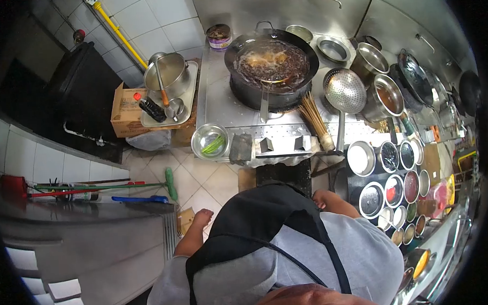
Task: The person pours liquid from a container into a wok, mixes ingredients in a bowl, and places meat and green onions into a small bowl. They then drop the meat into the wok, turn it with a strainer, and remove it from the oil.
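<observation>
My left hand (204, 217) hangs beside the black apron (257, 214) with its fingers curled in and nothing visible in them. At the apron's other side is my right hand (322, 198), also curled; part of it is hidden. Both hands are well back from the stove. On the burner ahead, a black wok (232, 64) holds dark, bubbling liquid with golden-brown food (267, 57). A metal-handled utensil (264, 104) leans in the wok, its head submerged. To the right of the wok lie a bamboo brush (317, 123) and a perforated skimmer (344, 91).
A bowl with green pieces (211, 142) stands at the counter's front left. Farther left, a tray (191, 98) carries a pot (168, 70) and a dark bottle (152, 109). Several seasoning containers (361, 158) fill the right side. A green-handled broom (171, 184) lies low at left.
</observation>
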`<state>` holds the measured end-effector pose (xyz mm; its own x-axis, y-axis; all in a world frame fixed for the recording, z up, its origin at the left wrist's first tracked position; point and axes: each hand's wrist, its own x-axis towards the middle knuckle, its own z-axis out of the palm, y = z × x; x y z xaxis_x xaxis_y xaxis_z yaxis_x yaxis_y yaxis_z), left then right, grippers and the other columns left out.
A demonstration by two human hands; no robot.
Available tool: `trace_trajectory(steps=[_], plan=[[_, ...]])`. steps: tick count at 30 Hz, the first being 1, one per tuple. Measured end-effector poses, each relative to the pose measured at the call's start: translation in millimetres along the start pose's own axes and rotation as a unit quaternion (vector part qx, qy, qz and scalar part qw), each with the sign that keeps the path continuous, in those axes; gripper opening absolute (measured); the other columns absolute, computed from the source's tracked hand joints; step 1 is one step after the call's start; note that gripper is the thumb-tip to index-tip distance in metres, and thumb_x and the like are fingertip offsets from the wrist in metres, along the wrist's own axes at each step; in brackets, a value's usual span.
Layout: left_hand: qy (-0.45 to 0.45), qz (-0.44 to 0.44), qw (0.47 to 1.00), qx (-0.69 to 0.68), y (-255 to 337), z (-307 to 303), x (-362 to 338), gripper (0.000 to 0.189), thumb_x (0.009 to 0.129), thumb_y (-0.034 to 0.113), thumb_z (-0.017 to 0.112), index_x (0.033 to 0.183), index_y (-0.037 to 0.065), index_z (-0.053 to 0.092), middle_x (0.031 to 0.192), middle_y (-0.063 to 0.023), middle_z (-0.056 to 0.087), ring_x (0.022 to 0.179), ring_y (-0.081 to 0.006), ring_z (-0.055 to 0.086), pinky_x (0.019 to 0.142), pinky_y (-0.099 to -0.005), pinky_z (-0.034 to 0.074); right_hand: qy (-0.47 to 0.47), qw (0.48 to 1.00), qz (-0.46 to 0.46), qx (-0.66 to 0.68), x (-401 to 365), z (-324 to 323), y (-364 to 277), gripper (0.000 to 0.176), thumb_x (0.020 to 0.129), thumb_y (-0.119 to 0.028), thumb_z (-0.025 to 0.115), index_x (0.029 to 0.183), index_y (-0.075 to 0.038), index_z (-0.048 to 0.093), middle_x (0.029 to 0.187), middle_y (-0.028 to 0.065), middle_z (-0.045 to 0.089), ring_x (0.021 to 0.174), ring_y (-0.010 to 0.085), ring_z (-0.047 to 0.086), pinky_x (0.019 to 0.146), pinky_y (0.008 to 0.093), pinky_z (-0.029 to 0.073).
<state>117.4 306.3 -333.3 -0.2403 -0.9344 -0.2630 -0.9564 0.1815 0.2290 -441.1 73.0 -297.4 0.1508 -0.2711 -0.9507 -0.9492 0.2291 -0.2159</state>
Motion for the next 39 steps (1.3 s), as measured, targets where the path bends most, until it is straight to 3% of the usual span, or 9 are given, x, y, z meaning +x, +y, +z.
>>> trace_trajectory(steps=[2, 4, 7, 13, 19, 28, 32, 34, 39], plan=[[0.012, -0.023, 0.999, -0.026, 10.2, -20.1, 3.5, 0.030, 0.076, 0.029, 0.059, 0.087, 0.002, 0.062, 0.070, -0.0125, 0.062, 0.060, -0.0207, 0.060, 0.061, -0.0338, 0.048, -0.004, 0.999, 0.035, -0.013, 29.1, -10.0, 10.2, 0.017, 0.078, -0.016, 0.054, 0.082, -0.005, 0.068, 0.074, 0.0126, 0.066, 0.059, 0.0250, 0.063, 0.052, 0.0395, 0.051], [-0.015, -0.316, 0.868, -0.384, 23.5, -32.3, 11.5, 0.032, 0.076, 0.030, 0.059, 0.089, 0.002, 0.063, 0.073, -0.0129, 0.064, 0.064, -0.0222, 0.061, 0.062, -0.0328, 0.048, -0.008, 0.997, 0.072, -0.029, 54.6, -14.6, 15.1, 0.017, 0.074, -0.016, 0.058, 0.083, -0.007, 0.068, 0.075, 0.0124, 0.066, 0.061, 0.0246, 0.064, 0.051, 0.0390, 0.051], [0.003, -0.360, 0.833, -0.420, 38.6, -43.7, 11.0, 0.036, 0.077, 0.034, 0.058, 0.090, 0.001, 0.063, 0.072, -0.0130, 0.064, 0.063, -0.0224, 0.061, 0.062, -0.0331, 0.048, 0.047, 0.924, -0.141, -0.353, 56.4, -10.7, 7.0, 0.017, 0.079, -0.014, 0.053, 0.077, -0.005, 0.067, 0.072, 0.0114, 0.066, 0.059, 0.0200, 0.064, 0.055, 0.0366, 0.051], [-0.096, -0.116, 0.985, -0.078, 44.6, -46.1, -7.2, 0.025, 0.070, 0.015, 0.062, 0.095, 0.009, 0.064, 0.088, -0.0116, 0.065, 0.086, -0.0263, 0.061, 0.074, -0.0360, 0.050, 0.101, 0.951, -0.162, -0.245, 33.4, 3.6, -33.7, 0.019, 0.079, -0.018, 0.054, 0.078, -0.005, 0.068, 0.068, 0.0089, 0.066, 0.059, 0.0211, 0.064, 0.055, 0.0346, 0.051], [-0.157, -0.185, 0.961, -0.132, 72.3, -90.8, -18.0, 0.028, 0.069, 0.010, 0.062, 0.097, 0.012, 0.064, 0.090, -0.0117, 0.064, 0.089, -0.0257, 0.060, 0.074, -0.0360, 0.051, 0.081, 0.979, -0.045, -0.180, 19.7, -16.9, -46.3, 0.025, 0.074, -0.021, 0.055, 0.091, -0.008, 0.068, 0.081, 0.0138, 0.067, 0.069, 0.0239, 0.066, 0.061, 0.0353, 0.053], [-0.118, -0.379, 0.841, -0.367, 81.2, -106.8, -0.5, 0.027, 0.080, 0.023, 0.055, 0.097, 0.003, 0.060, 0.081, -0.0106, 0.062, 0.065, -0.0192, 0.061, 0.057, -0.0304, 0.051, 0.110, 0.905, -0.204, -0.357, 47.2, -18.3, -23.2, 0.021, 0.077, -0.016, 0.051, 0.082, -0.003, 0.067, 0.073, 0.0112, 0.067, 0.059, 0.0180, 0.065, 0.051, 0.0319, 0.052], [-0.006, -0.158, 0.958, -0.241, 49.7, -44.7, -11.3, 0.033, 0.081, 0.028, 0.054, 0.097, -0.001, 0.059, 0.072, -0.0094, 0.061, 0.060, -0.0183, 0.059, 0.055, -0.0311, 0.049, 0.075, 0.981, -0.047, -0.173, 30.7, -7.8, -37.3, 0.023, 0.078, -0.017, 0.049, 0.082, -0.002, 0.067, 0.073, 0.0104, 0.067, 0.059, 0.0175, 0.065, 0.052, 0.0319, 0.053], [-0.083, -0.384, 0.829, -0.399, 72.4, -87.8, 0.4, 0.035, 0.078, 0.030, 0.055, 0.098, 0.001, 0.059, 0.073, -0.0090, 0.062, 0.061, -0.0185, 0.060, 0.055, -0.0319, 0.048, 0.072, 0.990, -0.019, -0.119, 26.3, -5.8, -39.1, 0.023, 0.079, -0.017, 0.050, 0.081, -0.002, 0.067, 0.073, 0.0104, 0.067, 0.060, 0.0170, 0.065, 0.052, 0.0321, 0.053], [-0.093, -0.378, 0.840, -0.378, 66.4, -78.9, 0.3, 0.039, 0.077, 0.032, 0.056, 0.098, 0.000, 0.059, 0.074, -0.0100, 0.063, 0.062, -0.0189, 0.060, 0.055, -0.0315, 0.048, 0.079, 0.944, -0.098, -0.304, 25.7, -8.9, -31.4, 0.017, 0.076, -0.020, 0.058, 0.081, -0.007, 0.069, 0.080, 0.0095, 0.068, 0.069, 0.0188, 0.067, 0.061, 0.0308, 0.054]])
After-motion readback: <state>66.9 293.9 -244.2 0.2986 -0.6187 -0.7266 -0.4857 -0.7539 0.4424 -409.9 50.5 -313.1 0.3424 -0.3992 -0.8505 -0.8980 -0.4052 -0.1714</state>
